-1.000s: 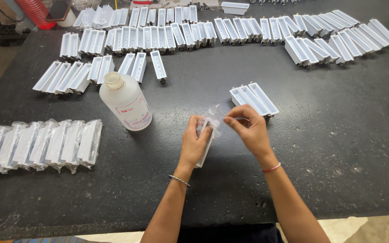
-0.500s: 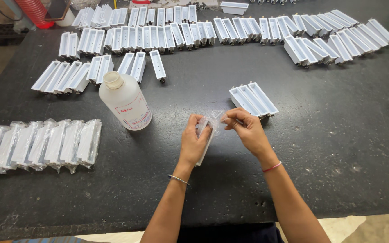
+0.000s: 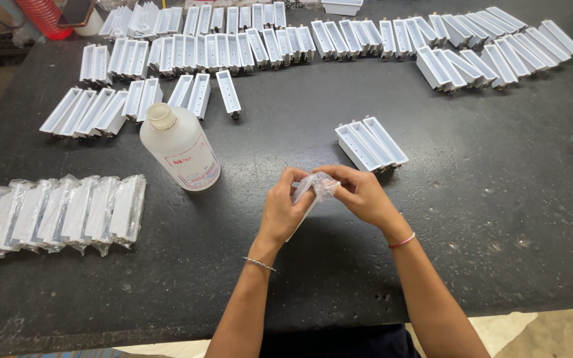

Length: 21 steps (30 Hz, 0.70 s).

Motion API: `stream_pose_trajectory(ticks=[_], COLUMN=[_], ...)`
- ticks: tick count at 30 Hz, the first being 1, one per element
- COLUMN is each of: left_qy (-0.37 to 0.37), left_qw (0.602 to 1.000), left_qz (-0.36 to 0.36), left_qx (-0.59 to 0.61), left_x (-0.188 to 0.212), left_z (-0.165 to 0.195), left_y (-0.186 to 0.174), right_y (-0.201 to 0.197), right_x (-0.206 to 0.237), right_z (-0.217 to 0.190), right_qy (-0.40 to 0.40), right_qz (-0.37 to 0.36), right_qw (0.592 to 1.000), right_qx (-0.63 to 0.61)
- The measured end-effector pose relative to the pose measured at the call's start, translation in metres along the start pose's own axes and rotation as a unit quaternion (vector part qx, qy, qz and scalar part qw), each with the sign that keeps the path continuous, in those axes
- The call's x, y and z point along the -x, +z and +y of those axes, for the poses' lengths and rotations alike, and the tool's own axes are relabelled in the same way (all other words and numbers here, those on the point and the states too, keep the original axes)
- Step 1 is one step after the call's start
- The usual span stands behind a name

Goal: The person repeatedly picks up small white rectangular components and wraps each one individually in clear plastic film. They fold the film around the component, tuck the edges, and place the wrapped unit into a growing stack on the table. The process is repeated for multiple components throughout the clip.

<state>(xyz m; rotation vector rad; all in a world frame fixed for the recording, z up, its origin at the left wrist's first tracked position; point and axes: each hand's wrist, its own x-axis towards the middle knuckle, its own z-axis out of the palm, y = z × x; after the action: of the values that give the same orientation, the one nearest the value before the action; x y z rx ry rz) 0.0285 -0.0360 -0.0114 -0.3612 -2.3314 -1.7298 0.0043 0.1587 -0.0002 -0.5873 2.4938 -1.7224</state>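
I have drawn both hands closer together: my left hand [image 3: 285,211] and right hand [image 3: 361,194] now pinch the clear plastic bag [image 3: 315,187] at its mouth, above the black table [image 3: 485,219], fingers clamped, bagged part mostly hidden.

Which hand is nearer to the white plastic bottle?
Left. The left hand is just right of the white plastic bottle, apart from it; the right hand is farther right, beyond the clear plastic bag.

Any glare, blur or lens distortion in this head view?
Head view: sharp throughout, even soft light; faint sheen on the clear bag between left hand and right hand; wide-angle bowing curves the far tray rows; soft shadows on the black table.
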Motion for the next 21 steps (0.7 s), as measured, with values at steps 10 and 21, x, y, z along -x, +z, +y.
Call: stream_pose_trajectory(ticks=[10, 21], left_qy=[0.088, 0.174], left_qw=[0.992, 0.979], left_qz=[0.001, -0.001], left_qx=[-0.086, -0.107], left_x=[0.006, 0.01], left_z=[-0.013, -0.003], left_y=[0.01, 0.023], right_y=[0.006, -0.004], right_x=[-0.001, -0.005], right_z=[0.002, 0.023], right_qy=[-0.011, -0.038], right_qz=[0.028, 0.036], right_qw=[0.998, 0.999], right_qx=[0.057, -0.014])
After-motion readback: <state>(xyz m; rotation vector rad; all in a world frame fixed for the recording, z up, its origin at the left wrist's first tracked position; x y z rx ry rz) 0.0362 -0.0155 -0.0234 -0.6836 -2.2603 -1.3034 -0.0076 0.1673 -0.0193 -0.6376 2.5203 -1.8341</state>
